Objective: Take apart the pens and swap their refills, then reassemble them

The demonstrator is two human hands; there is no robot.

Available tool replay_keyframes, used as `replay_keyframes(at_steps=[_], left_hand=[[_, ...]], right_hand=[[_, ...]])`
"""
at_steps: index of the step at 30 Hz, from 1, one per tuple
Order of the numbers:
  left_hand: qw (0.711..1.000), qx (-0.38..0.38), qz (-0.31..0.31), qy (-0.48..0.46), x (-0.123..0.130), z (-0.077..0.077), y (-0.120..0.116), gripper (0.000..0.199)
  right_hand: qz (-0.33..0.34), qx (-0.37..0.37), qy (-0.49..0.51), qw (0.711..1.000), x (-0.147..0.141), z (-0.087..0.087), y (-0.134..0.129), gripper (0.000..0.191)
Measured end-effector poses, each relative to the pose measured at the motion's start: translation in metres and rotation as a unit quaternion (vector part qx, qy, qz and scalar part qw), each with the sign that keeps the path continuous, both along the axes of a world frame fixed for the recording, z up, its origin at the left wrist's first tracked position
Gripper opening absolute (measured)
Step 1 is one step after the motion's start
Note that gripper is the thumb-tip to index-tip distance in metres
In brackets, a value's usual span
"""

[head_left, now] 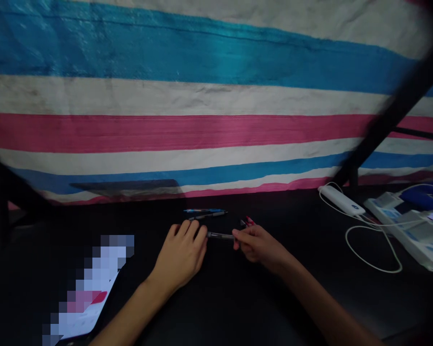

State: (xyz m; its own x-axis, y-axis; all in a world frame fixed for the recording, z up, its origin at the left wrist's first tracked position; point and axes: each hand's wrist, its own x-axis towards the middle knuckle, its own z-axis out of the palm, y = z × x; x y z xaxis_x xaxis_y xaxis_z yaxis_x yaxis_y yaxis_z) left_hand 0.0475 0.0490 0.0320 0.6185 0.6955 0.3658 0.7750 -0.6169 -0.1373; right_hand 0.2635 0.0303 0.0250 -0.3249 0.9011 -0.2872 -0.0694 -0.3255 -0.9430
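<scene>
A slim grey pen (221,236) spans the gap between my two hands, roughly level above the black table. My left hand (185,250), seen from its back, has curled fingers at the pen's left end; the fingertips are partly hidden. At the other end, my right hand (254,242) pinches the pen between thumb and fingers. Just beyond lie a blue pen (204,210) and a dark grey pen (210,216), close together. Behind my right hand, a red pen (250,220) shows in part, with a small greyish piece beside it.
At left lies a lit, partly blurred phone screen (90,293). To the right are a white power bank (341,199), a looping white cable (400,269) and a power strip (411,235). Black frame bars (393,110) stand before a striped tarp (202,132).
</scene>
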Motion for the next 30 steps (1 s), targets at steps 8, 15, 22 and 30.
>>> replay_keyframes(at_steps=[8,15,22,30], left_hand=[[0.997,-0.070,0.000,0.036,-0.002,-0.023,0.003,0.020],[0.992,-0.124,0.005,0.018,-0.005,-0.024,0.002,0.029],[0.967,-0.240,-0.035,-0.071,-0.017,-0.014,0.004,0.035],[0.919,-0.333,-0.078,-0.197,-0.019,-0.012,0.001,0.031]], right_hand=[[-0.015,0.019,-0.028,0.999,-0.005,-0.012,-0.005,0.041],[-0.040,0.316,-0.301,0.899,-0.004,0.001,-0.006,0.031],[-0.011,0.435,-0.292,0.852,-0.005,0.001,-0.006,0.019],[-0.028,0.481,-0.262,0.836,-0.004,-0.003,-0.009,0.019]])
